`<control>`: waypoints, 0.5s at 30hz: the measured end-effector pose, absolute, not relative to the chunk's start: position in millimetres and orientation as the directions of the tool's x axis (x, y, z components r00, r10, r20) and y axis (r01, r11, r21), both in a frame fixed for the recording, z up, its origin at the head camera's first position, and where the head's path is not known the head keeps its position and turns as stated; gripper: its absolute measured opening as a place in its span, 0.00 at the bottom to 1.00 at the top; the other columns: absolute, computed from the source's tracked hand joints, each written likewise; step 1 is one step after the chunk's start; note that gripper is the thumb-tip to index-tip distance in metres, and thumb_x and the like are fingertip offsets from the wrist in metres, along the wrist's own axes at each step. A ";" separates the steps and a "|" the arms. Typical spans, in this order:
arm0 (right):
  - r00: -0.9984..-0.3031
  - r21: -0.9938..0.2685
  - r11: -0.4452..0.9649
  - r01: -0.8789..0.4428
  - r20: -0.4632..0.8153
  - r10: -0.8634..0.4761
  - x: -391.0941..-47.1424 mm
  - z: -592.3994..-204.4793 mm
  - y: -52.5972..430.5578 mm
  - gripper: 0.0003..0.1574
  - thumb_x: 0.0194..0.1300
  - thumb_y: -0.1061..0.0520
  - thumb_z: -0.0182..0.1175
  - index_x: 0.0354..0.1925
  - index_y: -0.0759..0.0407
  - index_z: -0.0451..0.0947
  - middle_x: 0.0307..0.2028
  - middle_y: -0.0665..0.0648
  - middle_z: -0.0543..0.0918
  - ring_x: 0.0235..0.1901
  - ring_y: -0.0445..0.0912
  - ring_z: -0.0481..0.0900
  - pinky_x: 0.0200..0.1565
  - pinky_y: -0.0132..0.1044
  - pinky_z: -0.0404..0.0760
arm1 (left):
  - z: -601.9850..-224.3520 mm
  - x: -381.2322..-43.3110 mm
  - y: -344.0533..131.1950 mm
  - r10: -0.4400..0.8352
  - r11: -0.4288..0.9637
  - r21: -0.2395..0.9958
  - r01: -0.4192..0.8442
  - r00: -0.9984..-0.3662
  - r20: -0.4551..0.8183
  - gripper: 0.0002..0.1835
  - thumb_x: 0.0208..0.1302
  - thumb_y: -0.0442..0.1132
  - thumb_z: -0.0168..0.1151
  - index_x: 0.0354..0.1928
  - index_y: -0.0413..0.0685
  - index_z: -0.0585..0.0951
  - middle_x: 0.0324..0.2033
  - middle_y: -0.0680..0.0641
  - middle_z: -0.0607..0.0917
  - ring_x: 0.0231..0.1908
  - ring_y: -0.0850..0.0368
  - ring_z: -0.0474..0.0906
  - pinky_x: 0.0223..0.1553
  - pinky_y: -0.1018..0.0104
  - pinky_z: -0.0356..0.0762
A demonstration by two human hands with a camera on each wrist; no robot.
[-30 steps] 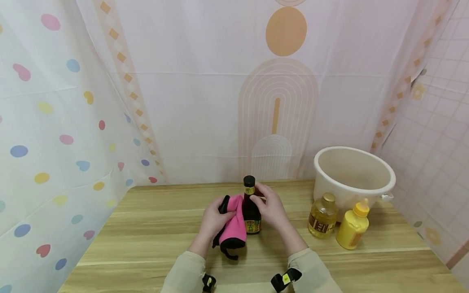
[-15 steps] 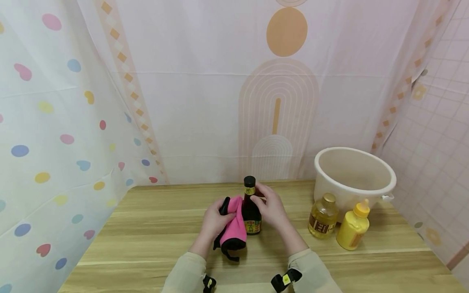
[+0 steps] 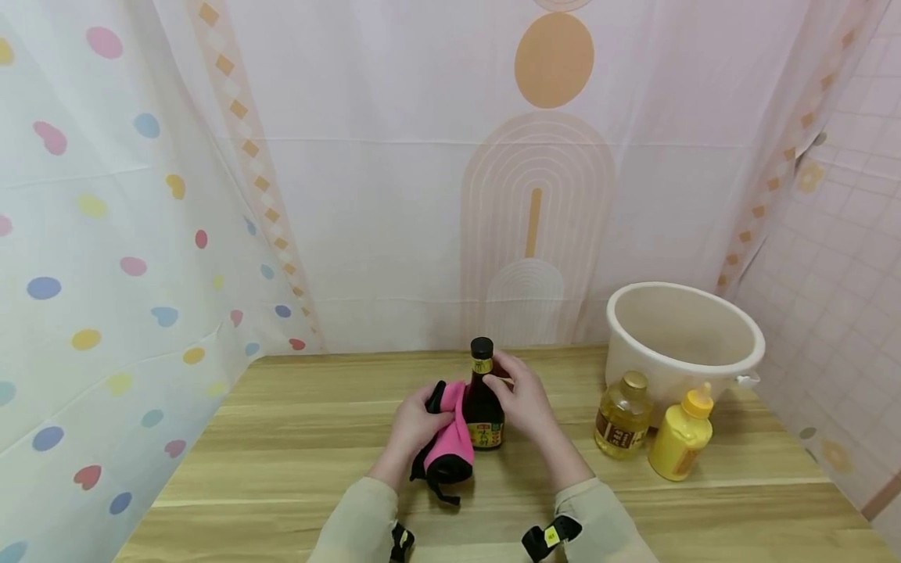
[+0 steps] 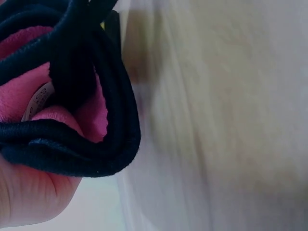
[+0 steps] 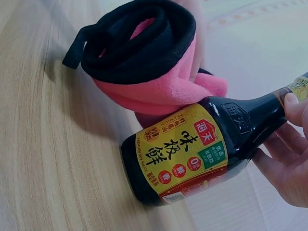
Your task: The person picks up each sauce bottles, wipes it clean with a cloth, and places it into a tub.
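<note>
In the head view a dark soy sauce bottle [image 3: 484, 410] with a black cap stands on the wooden table. My right hand [image 3: 526, 403] holds its neck, the thumb on the near side and the fingers behind. My left hand [image 3: 415, 426] grips a bunched pink cloth [image 3: 454, 442] with black edging, laid along the bottle's left side. The right wrist view shows the cloth [image 5: 149, 91] against the bottle's shoulder and its yellow label [image 5: 178, 149]. Seen by the left wrist, the cloth's black border [image 4: 122, 130] curls round a pink inside with a white tag [image 4: 38, 100].
A large white bucket [image 3: 619, 344] stands at the table's back right. In front of it are an oil bottle [image 3: 622, 418] with a gold cap and a yellow squeeze bottle [image 3: 681, 438]. The wooden tabletop [image 3: 303, 438] ends at a patterned curtain [image 3: 387, 234] behind.
The cloth's top edge has dropped slightly along the bottle's side. Both hands keep their holds, and the head view has shifted a little.
</note>
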State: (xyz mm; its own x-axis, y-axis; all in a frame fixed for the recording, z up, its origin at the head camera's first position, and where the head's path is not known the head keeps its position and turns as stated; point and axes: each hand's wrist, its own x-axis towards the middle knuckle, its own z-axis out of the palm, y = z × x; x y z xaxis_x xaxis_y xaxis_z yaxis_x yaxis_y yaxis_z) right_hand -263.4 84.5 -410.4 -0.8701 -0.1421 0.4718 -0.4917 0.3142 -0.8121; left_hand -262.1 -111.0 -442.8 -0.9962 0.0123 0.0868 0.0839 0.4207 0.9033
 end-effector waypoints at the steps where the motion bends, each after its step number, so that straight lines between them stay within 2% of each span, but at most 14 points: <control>1: -0.869 -0.811 0.314 -0.494 0.474 -0.142 -263.5 -410.5 84.6 0.25 0.68 0.68 0.60 0.62 0.64 0.74 0.50 0.65 0.79 0.51 0.58 0.79 0.52 0.54 0.78 | -444.4 -262.9 -111.1 0.018 0.429 0.899 0.089 -0.996 0.089 0.17 0.53 0.32 0.74 0.45 0.40 0.83 0.41 0.41 0.84 0.43 0.47 0.78 0.48 0.49 0.76; 8: -0.867 -0.808 0.315 -0.497 0.475 -0.149 -263.9 -412.3 85.2 0.25 0.67 0.68 0.60 0.62 0.65 0.74 0.50 0.65 0.79 0.51 0.58 0.79 0.52 0.52 0.78 | -453.1 -266.7 -111.4 0.033 0.481 0.873 0.081 -0.997 0.074 0.14 0.50 0.30 0.74 0.38 0.40 0.80 0.35 0.44 0.83 0.37 0.50 0.77 0.42 0.54 0.77; 15: -0.872 -0.818 0.304 -0.489 0.467 -0.148 -263.9 -409.2 85.8 0.24 0.67 0.68 0.60 0.62 0.64 0.75 0.50 0.65 0.79 0.51 0.58 0.79 0.53 0.53 0.78 | -451.8 -269.5 -114.9 0.055 0.493 0.865 0.088 -0.996 0.071 0.15 0.52 0.33 0.75 0.41 0.41 0.81 0.36 0.43 0.83 0.38 0.49 0.77 0.43 0.53 0.77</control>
State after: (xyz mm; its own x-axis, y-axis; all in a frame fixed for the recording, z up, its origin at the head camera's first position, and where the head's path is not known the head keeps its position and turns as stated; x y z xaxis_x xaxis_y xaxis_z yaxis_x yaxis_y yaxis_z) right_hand -263.9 85.8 -409.2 -0.8720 -0.1477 0.4667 -0.4891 0.3039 -0.8176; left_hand -269.5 -114.9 -451.8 -0.9960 0.0548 0.0705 0.0884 0.4933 0.8654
